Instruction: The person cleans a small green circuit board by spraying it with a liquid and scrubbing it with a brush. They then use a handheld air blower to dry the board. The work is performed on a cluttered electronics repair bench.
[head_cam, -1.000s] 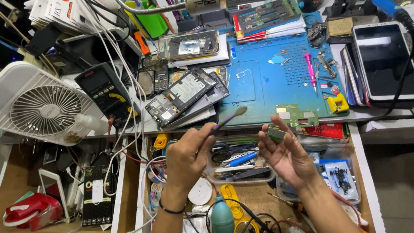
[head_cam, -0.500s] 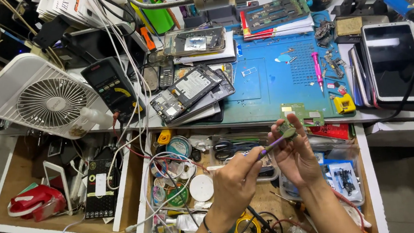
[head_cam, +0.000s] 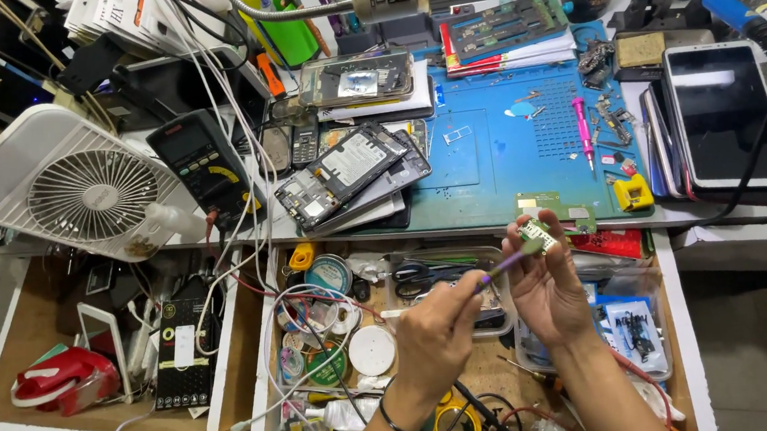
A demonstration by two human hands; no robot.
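Observation:
My right hand pinches a small green circuit board between its fingertips, just in front of the bench edge. My left hand grips a thin purple-handled brush, and its tip rests against the small board. Both hands hover over an open drawer full of parts. A black band circles my left wrist. On the blue work mat behind the hands lies another green board.
Opened phones are stacked left of the mat, next to a black multimeter and a white desk fan. A white phone lies at the right, a blue-handled soldering iron behind it. A pink screwdriver and yellow part sit on the mat.
My left hand has swung the brush down and rightward until its tip meets the small board in my right hand. The view has shifted slightly.

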